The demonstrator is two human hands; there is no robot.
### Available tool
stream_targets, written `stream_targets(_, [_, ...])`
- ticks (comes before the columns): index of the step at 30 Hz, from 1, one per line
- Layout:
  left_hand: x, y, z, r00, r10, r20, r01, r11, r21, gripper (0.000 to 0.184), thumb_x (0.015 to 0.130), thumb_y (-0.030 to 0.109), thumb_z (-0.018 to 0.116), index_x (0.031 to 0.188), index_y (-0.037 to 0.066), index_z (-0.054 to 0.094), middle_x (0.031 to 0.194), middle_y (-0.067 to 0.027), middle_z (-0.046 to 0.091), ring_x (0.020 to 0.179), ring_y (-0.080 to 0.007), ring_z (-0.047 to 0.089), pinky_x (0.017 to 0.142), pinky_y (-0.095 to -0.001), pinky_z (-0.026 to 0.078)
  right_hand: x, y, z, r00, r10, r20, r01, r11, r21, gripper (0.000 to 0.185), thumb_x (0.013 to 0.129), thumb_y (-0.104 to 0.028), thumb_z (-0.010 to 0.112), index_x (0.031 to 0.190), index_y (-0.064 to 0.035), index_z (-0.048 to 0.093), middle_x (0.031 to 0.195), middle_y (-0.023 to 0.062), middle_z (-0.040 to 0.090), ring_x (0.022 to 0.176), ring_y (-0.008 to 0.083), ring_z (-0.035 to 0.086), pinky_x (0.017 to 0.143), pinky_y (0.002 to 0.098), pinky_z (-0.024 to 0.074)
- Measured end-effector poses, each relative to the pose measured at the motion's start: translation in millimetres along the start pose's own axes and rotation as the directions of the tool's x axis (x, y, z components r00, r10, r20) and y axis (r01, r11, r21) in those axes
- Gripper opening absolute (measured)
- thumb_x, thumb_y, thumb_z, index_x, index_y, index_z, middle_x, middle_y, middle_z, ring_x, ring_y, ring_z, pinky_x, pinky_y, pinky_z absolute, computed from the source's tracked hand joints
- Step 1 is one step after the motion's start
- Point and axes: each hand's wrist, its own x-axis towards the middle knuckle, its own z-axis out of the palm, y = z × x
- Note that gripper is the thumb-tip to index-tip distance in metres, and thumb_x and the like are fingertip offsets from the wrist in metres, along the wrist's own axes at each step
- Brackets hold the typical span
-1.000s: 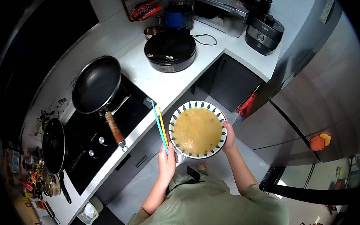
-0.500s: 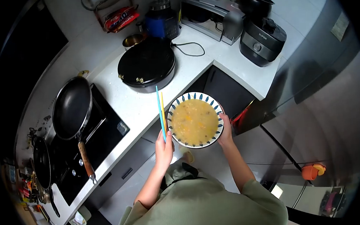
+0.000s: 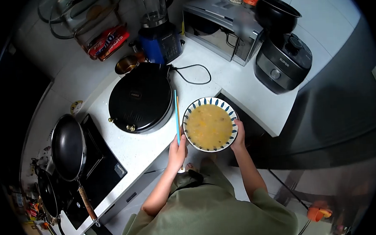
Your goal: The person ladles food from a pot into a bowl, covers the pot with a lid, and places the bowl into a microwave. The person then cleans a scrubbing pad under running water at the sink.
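Observation:
A round bowl [image 3: 234,115] with blue leaf marks on its white rim holds yellowish soup with small bits. It is level in front of my body, near the counter's edge. My left hand [image 3: 178,152] grips the bowl's left side and also holds a pair of chopsticks [image 3: 177,118], one blue and one orange-yellow, pointing up and away from me. My right hand [image 3: 239,136] is closed on the right side of the rim, with the thumb on top. The fingers under the bowl are hidden.
A round black electric pan [image 3: 140,98] sits on the white counter [image 3: 134,152], with a blender [image 3: 158,42] behind it. To the right are an oven [image 3: 217,26] and a black cooker [image 3: 283,65]. A wok [image 3: 68,147] is over the stove at left.
The view has turned and moved closer to the counter corner. The electric pan, blender and cooker look nearer, and the stove has shifted left and down. Both hands keep their hold on the bowl.

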Motion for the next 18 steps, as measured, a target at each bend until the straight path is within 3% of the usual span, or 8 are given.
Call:
stream_targets(5, [72.8,-6.2,19.4,0.999,-0.011,-0.031,0.012,0.999,0.049,0.026,0.092,0.025,0.040,0.105,0.007,0.056,0.059,0.0045,0.039,0.045,-0.0015,0.032,0.042,-0.0184,0.026,68.5,-13.3,-42.6,0.996,0.078,-0.030,-0.077,0.997,0.029,0.038,0.080,-0.028,0.046,0.109,-0.0042,0.051,0.101,0.0078,0.056,0.094,0.0181,0.054,0.083,0.0291,0.0405])
stream_targets(6, [91.3,-19.1,16.8,0.996,-0.077,-0.036,0.083,0.982,0.169,0.025,0.092,0.025,0.041,0.101,0.006,0.056,0.063,-0.0020,0.047,0.049,-0.0080,0.043,0.046,-0.0227,0.034,82.9,-16.8,-50.6,0.994,0.102,-0.030,-0.101,0.994,0.036,0.039,0.079,-0.028,0.047,0.110,-0.0039,0.051,0.101,0.0076,0.056,0.094,0.0176,0.053,0.083,0.0284,0.0405])
stream_targets(8, [125.4,-54.5,21.4,0.984,0.091,-0.152,-0.023,0.916,0.400,0.026,0.091,0.024,0.042,0.101,0.004,0.055,0.066,-0.0118,0.054,0.063,-0.0227,0.056,0.056,-0.0313,0.042,100.7,-33.6,-46.3,0.987,0.122,-0.100,-0.118,0.992,0.050,0.037,0.078,-0.029,0.049,0.105,-0.0046,0.053,0.098,0.0067,0.057,0.093,0.0179,0.054,0.081,0.0286,0.0412])
stream_targets(11, [152.3,-59.6,33.8,0.971,0.052,-0.234,0.087,0.834,0.545,0.029,0.090,0.021,0.040,0.111,0.002,0.049,0.082,-0.0217,0.056,0.083,-0.0366,0.057,0.068,-0.0402,0.044,130.5,-43.2,-59.0,0.984,0.127,-0.122,-0.121,0.991,0.054,0.038,0.078,-0.030,0.050,0.104,-0.0042,0.053,0.097,0.0067,0.057,0.091,0.0182,0.055,0.080,0.0292,0.0422])
stream_targets(14, [180.3,-94.3,41.8,0.909,0.268,-0.318,0.065,0.662,0.746,0.036,0.090,0.018,0.038,0.121,0.001,0.040,0.095,-0.0246,0.052,0.082,-0.0405,0.055,0.072,-0.0434,0.045,158.8,-47.2,-72.4,0.988,0.077,-0.134,-0.078,0.997,0.002,0.038,0.078,-0.031,0.049,0.104,-0.0040,0.053,0.097,0.0069,0.057,0.090,0.0184,0.055,0.079,0.0294,0.0426])
stream_targets(15, [184.4,-83.2,47.6,0.932,0.139,-0.336,0.172,0.647,0.743,0.043,0.086,0.009,0.037,0.127,-0.003,0.030,0.105,-0.0271,0.046,0.084,-0.0423,0.054,0.075,-0.0432,0.045,168.6,-45.2,-82.0,0.987,0.076,-0.140,-0.079,0.997,-0.015,0.038,0.077,-0.032,0.050,0.104,-0.0043,0.054,0.097,0.0070,0.057,0.090,0.0189,0.055,0.079,0.0295,0.0426])
stream_targets(18, [203.7,-92.5,53.0,0.894,0.265,-0.362,0.162,0.562,0.811,0.048,0.081,0.001,0.038,0.127,-0.006,0.029,0.105,-0.0282,0.044,0.085,-0.0431,0.053,0.074,-0.0425,0.046,192.6,-41.3,-99.8,0.985,0.092,-0.146,-0.097,0.995,-0.025,0.039,0.077,-0.033,0.050,0.105,-0.0052,0.053,0.098,0.0072,0.058,0.090,0.0193,0.055,0.080,0.0297,0.0425])
